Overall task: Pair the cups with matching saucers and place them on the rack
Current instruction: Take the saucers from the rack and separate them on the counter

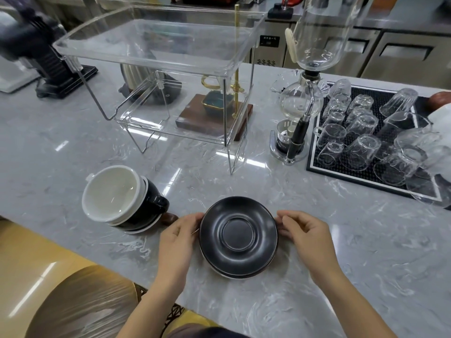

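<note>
A person's two bare hands are working at a grey marble desk [317, 215], seen from above. Up and to the left of the left hand, a stack of cups [122, 198] is lying tipped on its side, a white cup nested in the mouth of a black cup, with a brown handle poking out at the stack's lower right, just beside the left hand. The left hand [177, 236] is gripping the left rim of a black saucer [238, 234], fingers curled around the edge. This saucer is sitting on top of a small pile of saucers, with a white edge showing at the bottom of the pile; the pile is resting on the desk between the two hands. The right hand [306, 234] is pinching the right rim of the same saucer, thumb and fingertips bent onto the edge. Well beyond the hands, a clear two-level rack [156, 45] on wire legs is standing on the desk. Up and to the right of the right hand, a glass siphon coffee maker [301, 103] is standing upright, and past it a black mat [380, 106] is holding many upturned glasses [361, 147].
</note>
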